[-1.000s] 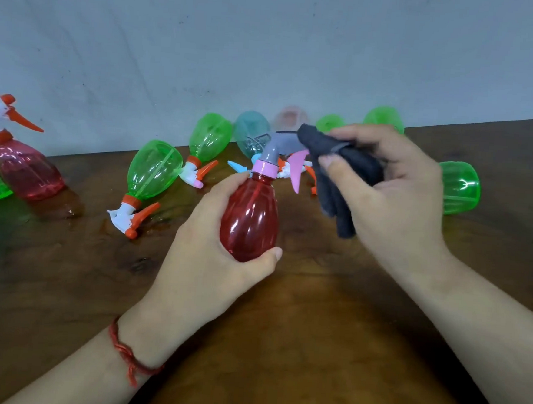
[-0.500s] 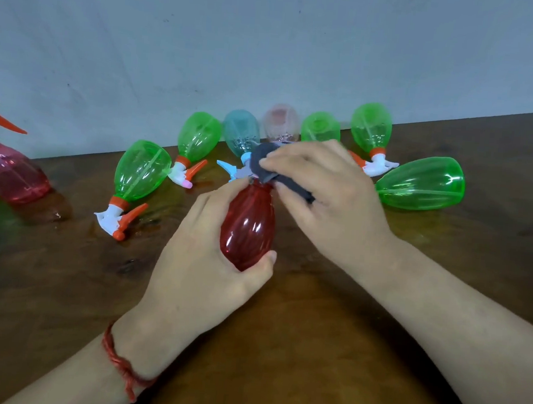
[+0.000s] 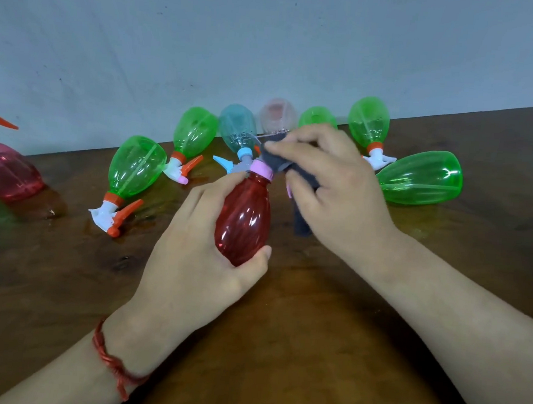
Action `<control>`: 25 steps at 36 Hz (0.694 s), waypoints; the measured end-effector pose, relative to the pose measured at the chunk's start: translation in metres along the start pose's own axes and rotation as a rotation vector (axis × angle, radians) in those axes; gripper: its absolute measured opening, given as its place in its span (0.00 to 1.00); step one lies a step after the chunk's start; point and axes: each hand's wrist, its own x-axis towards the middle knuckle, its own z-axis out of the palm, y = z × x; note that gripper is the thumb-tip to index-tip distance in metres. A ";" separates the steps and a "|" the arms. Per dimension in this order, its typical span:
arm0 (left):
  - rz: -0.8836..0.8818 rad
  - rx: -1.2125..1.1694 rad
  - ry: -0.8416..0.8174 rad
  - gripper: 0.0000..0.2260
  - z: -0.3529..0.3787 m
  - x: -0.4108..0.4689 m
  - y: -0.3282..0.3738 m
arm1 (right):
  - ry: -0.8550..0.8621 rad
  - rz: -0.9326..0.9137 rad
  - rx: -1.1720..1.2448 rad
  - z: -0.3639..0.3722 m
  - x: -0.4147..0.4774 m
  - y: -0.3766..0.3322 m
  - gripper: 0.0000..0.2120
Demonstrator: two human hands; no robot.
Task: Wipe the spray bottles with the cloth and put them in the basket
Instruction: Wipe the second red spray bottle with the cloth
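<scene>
The left hand grips the red bottle over the table, neck pointing away, where the right hand pinches the cloth, seemingly around its spray head.

Bare left forearm and bare right forearm, both coming in from the near edge. Bare left hand and right hand, nails short and plain. Around the left wrist, a red cord bracelet, twisted and knotted, one loose end trailing toward the near side.
</scene>
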 end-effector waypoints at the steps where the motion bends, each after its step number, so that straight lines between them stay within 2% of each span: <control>1: 0.001 -0.008 0.003 0.43 0.000 0.000 0.000 | 0.024 0.042 -0.003 -0.003 0.001 0.003 0.17; 5: -0.001 -0.009 -0.011 0.42 -0.001 0.000 -0.003 | 0.031 0.119 0.010 -0.004 -0.001 0.007 0.17; 13: 0.004 0.032 -0.028 0.42 0.001 0.001 -0.005 | -0.116 -0.011 0.106 0.007 -0.008 -0.009 0.17; 15: 0.014 0.034 -0.022 0.42 0.001 0.001 -0.005 | -0.078 -0.007 0.067 0.004 -0.007 -0.002 0.18; 20: -0.004 -0.012 -0.006 0.42 -0.001 0.001 -0.006 | 0.026 0.164 0.079 -0.007 -0.004 0.012 0.18; 25: -0.067 -0.138 0.043 0.41 -0.001 0.001 -0.011 | -0.118 0.059 0.109 0.000 -0.011 0.007 0.17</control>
